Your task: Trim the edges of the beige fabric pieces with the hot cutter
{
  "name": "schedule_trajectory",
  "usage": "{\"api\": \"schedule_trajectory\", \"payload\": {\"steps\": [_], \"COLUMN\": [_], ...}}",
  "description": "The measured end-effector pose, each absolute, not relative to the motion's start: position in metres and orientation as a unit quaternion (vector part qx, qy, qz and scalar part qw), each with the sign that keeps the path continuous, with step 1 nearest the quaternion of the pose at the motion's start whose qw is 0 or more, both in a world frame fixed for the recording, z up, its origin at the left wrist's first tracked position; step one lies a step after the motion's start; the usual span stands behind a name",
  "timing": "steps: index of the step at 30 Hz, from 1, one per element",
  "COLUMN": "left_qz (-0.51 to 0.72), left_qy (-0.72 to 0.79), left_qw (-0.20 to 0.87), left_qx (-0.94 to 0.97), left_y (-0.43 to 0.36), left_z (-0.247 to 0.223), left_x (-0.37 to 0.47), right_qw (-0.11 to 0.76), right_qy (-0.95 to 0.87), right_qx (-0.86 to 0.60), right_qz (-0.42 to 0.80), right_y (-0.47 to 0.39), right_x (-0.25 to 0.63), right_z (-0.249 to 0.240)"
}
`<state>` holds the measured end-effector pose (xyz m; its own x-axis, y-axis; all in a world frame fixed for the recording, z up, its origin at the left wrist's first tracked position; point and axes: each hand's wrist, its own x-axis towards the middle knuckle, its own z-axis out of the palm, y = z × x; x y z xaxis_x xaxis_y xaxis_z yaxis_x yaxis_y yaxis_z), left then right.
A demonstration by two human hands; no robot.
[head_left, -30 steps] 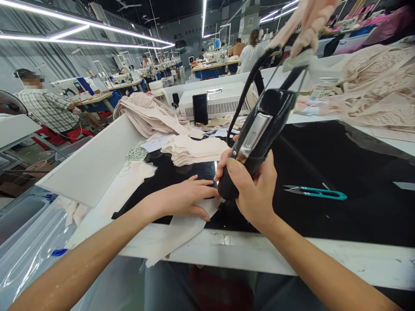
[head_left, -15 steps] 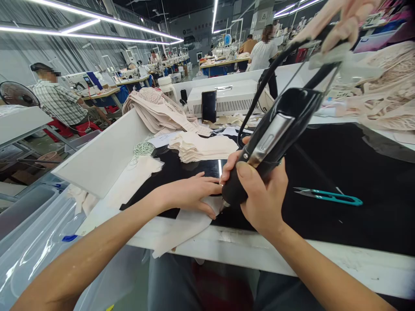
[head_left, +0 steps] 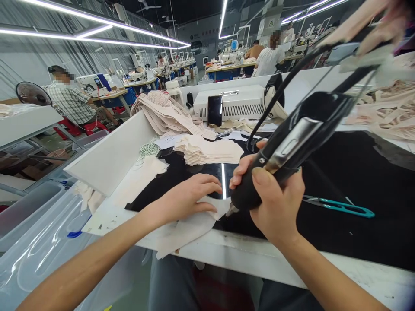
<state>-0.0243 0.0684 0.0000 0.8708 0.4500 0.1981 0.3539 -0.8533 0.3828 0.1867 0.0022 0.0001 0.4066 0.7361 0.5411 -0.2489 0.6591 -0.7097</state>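
Observation:
My right hand (head_left: 275,203) is wrapped around a black corded hand tool (head_left: 259,181) with a silver lever and a narrow metal tip. The tip points down at the edge of a thin pale fabric piece (head_left: 191,231) on the black work surface (head_left: 343,172). My left hand (head_left: 191,196) lies over that fabric, its fingers spread, thumb and forefinger close to the tip. Part of the fabric hangs over the table's front edge. Teal thread snips (head_left: 348,207) lie to the right of my right hand.
Behind my hands lies a stack of pale fabric pieces (head_left: 210,151). A phone (head_left: 215,110) leans on a white vented box (head_left: 241,103). The tool's cord (head_left: 275,95) rises to a blurred pinkish thing upper right. A white panel (head_left: 106,155) stands at left; people sit farther back.
The view has shifted slightly left. The tool tip has moved a little right, away from my left fingertips, along the fabric's edge. My left forefinger has lifted and curls more.

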Motion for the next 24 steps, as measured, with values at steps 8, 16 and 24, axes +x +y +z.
{"api": "schedule_trajectory", "payload": {"steps": [8,16,24], "left_qz": [0.132,0.152,0.199], "left_qy": [0.247,0.174,0.215], "left_qw": [0.013,0.017,0.065], "left_qx": [0.960,0.973,0.954], "left_y": [0.020,0.046,0.072], "left_z": [-0.029,-0.032,-0.042], "left_x": [-0.050,-0.056,-0.027], "right_qw": [0.799,0.802,0.800], "right_qy": [-0.427,-0.429,-0.429], "right_qx": [-0.276,-0.295,-0.292], "right_qz": [0.321,0.294,0.301], "right_y": [0.005,0.002,-0.005], "right_x": [0.194,0.196,0.200], "right_z": [0.013,0.014,0.011]}}
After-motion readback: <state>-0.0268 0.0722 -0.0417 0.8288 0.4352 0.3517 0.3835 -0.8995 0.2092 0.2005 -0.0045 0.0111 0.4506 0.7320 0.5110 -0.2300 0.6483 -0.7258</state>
